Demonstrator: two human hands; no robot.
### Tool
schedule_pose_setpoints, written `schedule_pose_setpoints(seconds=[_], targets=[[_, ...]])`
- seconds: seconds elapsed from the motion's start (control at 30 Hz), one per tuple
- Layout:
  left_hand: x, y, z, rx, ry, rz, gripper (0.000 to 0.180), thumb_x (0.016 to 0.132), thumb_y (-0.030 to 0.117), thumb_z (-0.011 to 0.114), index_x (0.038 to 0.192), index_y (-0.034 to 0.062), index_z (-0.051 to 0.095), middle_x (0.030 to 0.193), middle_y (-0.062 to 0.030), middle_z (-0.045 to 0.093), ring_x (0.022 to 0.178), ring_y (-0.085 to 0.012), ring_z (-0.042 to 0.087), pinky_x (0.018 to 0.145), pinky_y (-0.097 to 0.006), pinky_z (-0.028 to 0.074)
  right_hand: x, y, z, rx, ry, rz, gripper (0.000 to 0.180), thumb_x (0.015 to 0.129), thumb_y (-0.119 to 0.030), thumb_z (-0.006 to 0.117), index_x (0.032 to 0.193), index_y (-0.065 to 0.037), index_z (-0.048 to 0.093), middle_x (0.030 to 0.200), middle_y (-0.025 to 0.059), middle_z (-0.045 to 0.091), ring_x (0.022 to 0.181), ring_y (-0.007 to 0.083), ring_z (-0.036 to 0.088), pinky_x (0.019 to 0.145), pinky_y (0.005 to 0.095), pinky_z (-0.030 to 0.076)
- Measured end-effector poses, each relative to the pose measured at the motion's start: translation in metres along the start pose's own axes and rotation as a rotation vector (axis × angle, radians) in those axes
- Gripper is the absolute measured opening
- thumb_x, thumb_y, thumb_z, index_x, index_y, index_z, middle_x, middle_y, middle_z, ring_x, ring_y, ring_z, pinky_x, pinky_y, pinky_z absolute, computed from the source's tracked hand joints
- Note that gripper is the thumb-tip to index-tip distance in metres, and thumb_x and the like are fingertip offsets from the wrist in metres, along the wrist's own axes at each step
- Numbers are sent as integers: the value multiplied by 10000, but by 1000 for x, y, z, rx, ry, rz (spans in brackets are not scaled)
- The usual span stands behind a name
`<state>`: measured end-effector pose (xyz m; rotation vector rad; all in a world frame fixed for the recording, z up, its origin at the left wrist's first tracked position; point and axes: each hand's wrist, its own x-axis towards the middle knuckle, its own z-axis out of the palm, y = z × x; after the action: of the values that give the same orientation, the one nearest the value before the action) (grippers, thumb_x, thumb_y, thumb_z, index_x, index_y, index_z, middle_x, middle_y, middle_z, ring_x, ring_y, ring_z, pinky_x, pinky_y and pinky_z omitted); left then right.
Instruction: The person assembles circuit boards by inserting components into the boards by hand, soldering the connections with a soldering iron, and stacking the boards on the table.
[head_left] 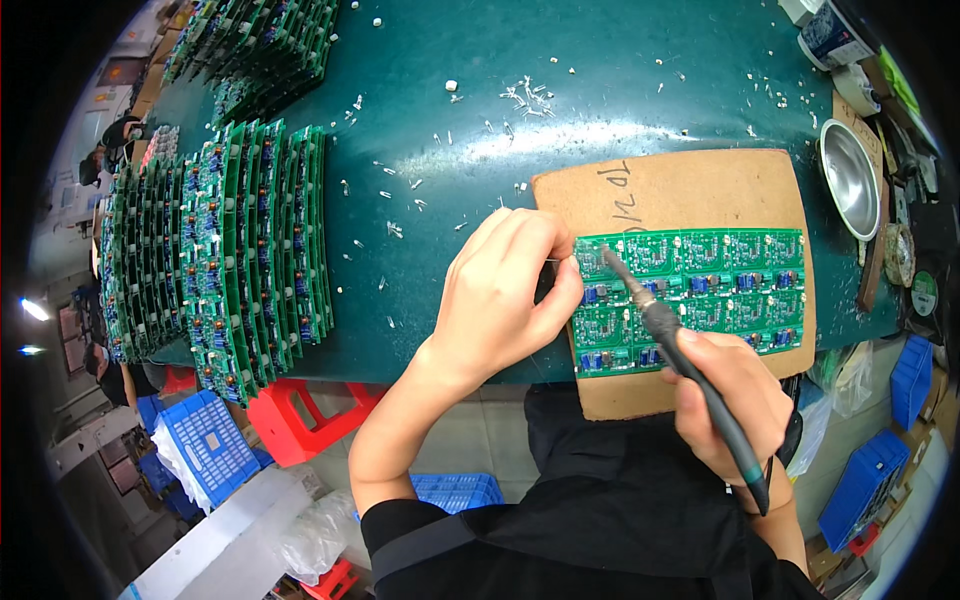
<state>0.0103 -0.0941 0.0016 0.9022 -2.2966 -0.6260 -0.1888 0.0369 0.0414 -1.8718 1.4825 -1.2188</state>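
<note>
Presumably light, stiff and fragile, the circuit-board panel (708, 300) on the cardboard sheet (720, 185) is best held by its edges, the soldering iron (663, 323) being gripped by the right hand (743, 400), the left hand (503, 295) pinched, its contents unclear.

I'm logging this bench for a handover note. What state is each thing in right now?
Left hand: fingers bent at the panel's upper-left corner; grip unclear
Right hand: closed around the soldering iron
Soldering iron: slanted, tip at the panel's upper-left part; heat can't be told
Circuit board panel: lying flat, populated with parts
Cardboard sheet: under the panel
Circuit boards at left: packed in rows
Small loose parts: scattered
</note>
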Motion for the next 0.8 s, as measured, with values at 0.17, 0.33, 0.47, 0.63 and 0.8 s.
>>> schedule_pose_setpoints(seconds=[0.17, 0.33, 0.47, 0.63, 0.8], targets=[[3, 4, 4, 64, 18, 76, 179, 734, -36, 691, 850, 33, 573, 837, -86, 627, 763, -271, 606, 718, -362, 485, 1, 3, -2, 47, -22, 81, 310, 773, 71, 675, 1080, 88, 642, 927, 196, 686, 797, 306, 694, 724, 362, 563], [5, 7, 6, 135, 7, 73, 173, 739, -42, 680, 852, 35, 574, 837, -87, 610, 756, -280, 588, 693, -364, 479, 3, 5, -5, 66, -23, 99, 303, 782, 58, 674, 1082, 84, 644, 911, 188, 684, 798, 292, 690, 735, 354, 558], [4, 8, 0, 97, -9, 70, 161, 754, -39, 670, 863, 37, 579, 856, -91, 617, 756, -271, 586, 673, -355, 477, -6, 5, -19, 75, 84, 139, 272, 831, 8, 639, 1094, 78, 637, 877, 180, 678, 777, 260, 679, 732, 335, 553], [8, 23, -6, -120, -14, -93, 128, 819, -25, 642, 931, 16, 595, 847, -119, 571, 796, -278, 582, 684, -357, 483, -19, 9, -34, 79, 131, 190, 260, 857, -12, 610, 1102, 75, 622, 903, 199, 668, 746, 236, 676, 708, 323, 558], [14, 27, 15, -138, -13, -11, 159, 821, -22, 648, 950, 10, 560, 849, -134, 557, 774, -289, 584, 672, -370, 485, -19, 12, -29, 62, 80, 171, 267, 839, 9, 637, 1098, 72, 624, 892, 184, 684, 766, 244, 694, 731, 334, 569]])
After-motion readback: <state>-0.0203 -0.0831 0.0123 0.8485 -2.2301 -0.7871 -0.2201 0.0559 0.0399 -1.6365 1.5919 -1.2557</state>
